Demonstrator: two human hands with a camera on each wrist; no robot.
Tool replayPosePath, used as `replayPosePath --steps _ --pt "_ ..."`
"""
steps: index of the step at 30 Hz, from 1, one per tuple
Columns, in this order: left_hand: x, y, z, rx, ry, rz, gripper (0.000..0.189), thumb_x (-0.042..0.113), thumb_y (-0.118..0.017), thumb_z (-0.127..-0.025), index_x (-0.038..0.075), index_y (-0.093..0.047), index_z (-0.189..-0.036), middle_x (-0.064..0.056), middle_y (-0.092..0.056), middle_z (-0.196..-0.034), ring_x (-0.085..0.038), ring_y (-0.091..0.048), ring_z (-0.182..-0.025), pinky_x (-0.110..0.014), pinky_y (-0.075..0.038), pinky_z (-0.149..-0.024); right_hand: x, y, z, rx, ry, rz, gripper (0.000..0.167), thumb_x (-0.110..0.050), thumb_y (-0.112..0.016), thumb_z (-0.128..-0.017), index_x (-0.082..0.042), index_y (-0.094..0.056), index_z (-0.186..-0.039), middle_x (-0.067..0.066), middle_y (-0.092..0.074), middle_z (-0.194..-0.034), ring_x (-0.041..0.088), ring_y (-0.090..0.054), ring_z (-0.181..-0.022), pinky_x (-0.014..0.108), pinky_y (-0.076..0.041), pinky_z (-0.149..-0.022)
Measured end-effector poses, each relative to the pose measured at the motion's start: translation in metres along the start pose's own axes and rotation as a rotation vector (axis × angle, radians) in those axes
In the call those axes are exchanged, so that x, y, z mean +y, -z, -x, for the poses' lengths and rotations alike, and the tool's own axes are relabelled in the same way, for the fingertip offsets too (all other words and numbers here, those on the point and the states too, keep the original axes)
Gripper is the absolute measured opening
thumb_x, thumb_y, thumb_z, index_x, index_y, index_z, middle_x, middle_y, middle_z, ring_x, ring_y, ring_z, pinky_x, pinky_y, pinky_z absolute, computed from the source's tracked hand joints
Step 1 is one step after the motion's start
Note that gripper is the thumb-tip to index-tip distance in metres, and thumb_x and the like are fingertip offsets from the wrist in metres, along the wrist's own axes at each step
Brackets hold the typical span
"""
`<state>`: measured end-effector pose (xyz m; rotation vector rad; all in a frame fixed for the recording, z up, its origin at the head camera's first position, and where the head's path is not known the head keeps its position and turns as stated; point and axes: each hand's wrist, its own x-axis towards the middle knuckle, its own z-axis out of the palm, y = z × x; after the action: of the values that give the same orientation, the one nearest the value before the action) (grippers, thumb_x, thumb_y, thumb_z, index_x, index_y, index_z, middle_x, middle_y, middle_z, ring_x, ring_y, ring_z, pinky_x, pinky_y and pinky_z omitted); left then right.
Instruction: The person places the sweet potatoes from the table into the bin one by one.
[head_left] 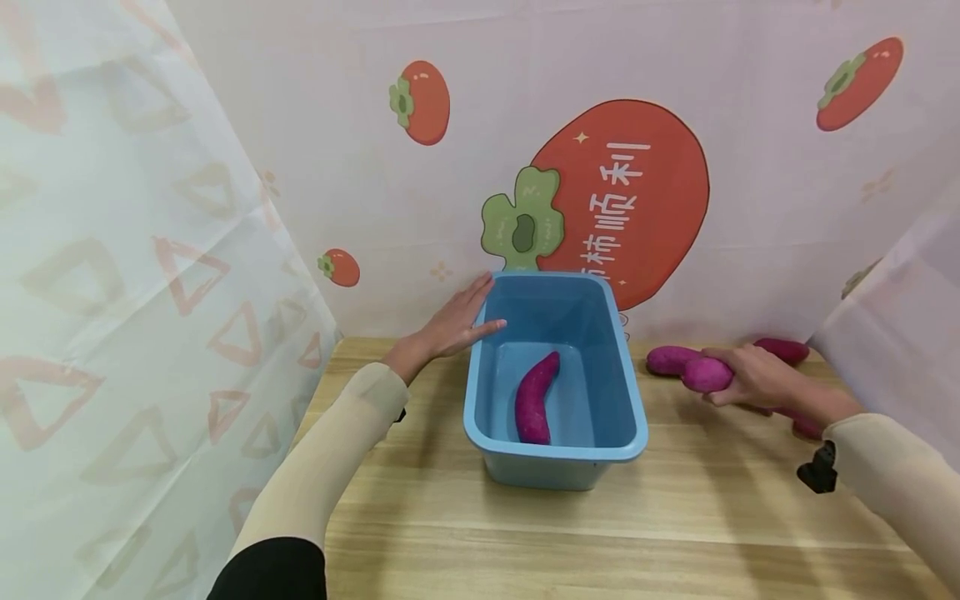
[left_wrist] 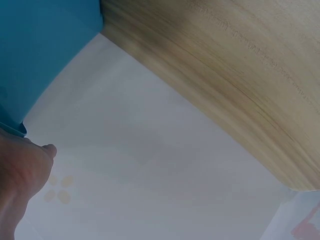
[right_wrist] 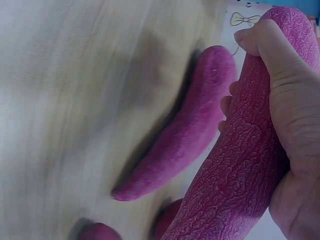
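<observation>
A blue plastic bin [head_left: 555, 452] stands on the table with one purple sweet potato [head_left: 534, 400] lying in it. My left hand [head_left: 453, 323] rests on the bin's left rim, fingers straight and thumb reaching over the inside. To the right of the bin, my right hand [head_left: 757, 379] grips another purple sweet potato [right_wrist: 245, 140], with thumb and fingers wrapped round it. Beneath it on the table lies a loose sweet potato [right_wrist: 185, 127]. More sweet potatoes sit behind and beside the right hand, one at the back [head_left: 783, 350], partly hidden by that hand.
The light wooden table [head_left: 570, 542] runs under everything. A white sheet printed with persimmons [head_left: 622, 200] hangs close behind the bin, and another patterned sheet [head_left: 150, 333] closes off the left side. A pale sheet [head_left: 900, 350] stands at the right.
</observation>
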<state>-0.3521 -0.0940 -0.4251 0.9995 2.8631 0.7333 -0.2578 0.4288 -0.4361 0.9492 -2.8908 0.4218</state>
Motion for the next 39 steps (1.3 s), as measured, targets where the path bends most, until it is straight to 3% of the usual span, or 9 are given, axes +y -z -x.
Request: replayPosePath --steps 5,14,21,34,39 --pt "0.003 0.001 0.0 0.004 0.0 0.006 0.096 0.063 -0.045 -0.101 0.011 -0.007 -0.171 -0.005 -0.002 -0.18 -0.028 -0.006 -0.165 -0.06 -0.015 -0.129 -0.006 0.01 -0.009 0.021 0.036 -0.029 0.04 -0.022 -0.094 -0.072 -0.021 -0.069 -0.103 -0.022 -0.057 -0.074 -0.004 -0.048 -0.063 0.023 -0.043 -0.057" --pt "0.004 0.001 0.0 0.002 0.004 0.009 0.095 0.061 -0.044 -0.101 0.01 -0.007 -0.171 -0.006 -0.001 -0.18 -0.028 -0.005 -0.165 -0.059 -0.014 -0.13 -0.016 0.029 -0.019 -0.009 0.016 -0.017 0.042 -0.022 -0.095 -0.072 -0.02 -0.071 -0.106 -0.019 -0.058 -0.075 -0.001 -0.049 -0.063 0.023 -0.042 -0.056" --pt "0.003 0.001 0.0 0.001 0.004 0.009 0.095 0.062 -0.044 -0.101 0.009 -0.007 -0.171 -0.006 -0.001 -0.18 -0.027 -0.005 -0.165 -0.058 -0.013 -0.13 -0.021 0.041 -0.028 -0.04 0.0 -0.076 0.041 -0.019 -0.094 -0.074 -0.02 -0.071 -0.108 -0.015 -0.065 -0.082 -0.001 -0.055 -0.067 0.024 -0.048 -0.058" --pt "0.003 0.0 0.001 -0.001 0.002 0.002 0.095 0.064 -0.043 -0.102 0.01 -0.006 -0.171 -0.006 -0.001 -0.18 -0.027 -0.005 -0.165 -0.057 -0.013 -0.13 -0.033 0.052 -0.042 -0.024 0.071 -0.07 0.042 -0.017 -0.094 -0.073 -0.015 -0.072 -0.108 -0.015 -0.066 -0.082 -0.002 -0.056 -0.067 0.023 -0.05 -0.057" --pt "0.002 0.0 0.0 0.0 0.002 0.003 0.096 0.064 -0.043 -0.102 0.009 -0.006 -0.171 -0.005 0.0 -0.18 -0.027 -0.005 -0.165 -0.057 -0.013 -0.13 -0.038 0.06 -0.047 -0.038 0.072 -0.067 0.045 -0.023 -0.096 -0.074 -0.014 -0.073 -0.111 -0.014 -0.069 -0.088 -0.001 -0.058 -0.071 0.024 -0.053 -0.06"
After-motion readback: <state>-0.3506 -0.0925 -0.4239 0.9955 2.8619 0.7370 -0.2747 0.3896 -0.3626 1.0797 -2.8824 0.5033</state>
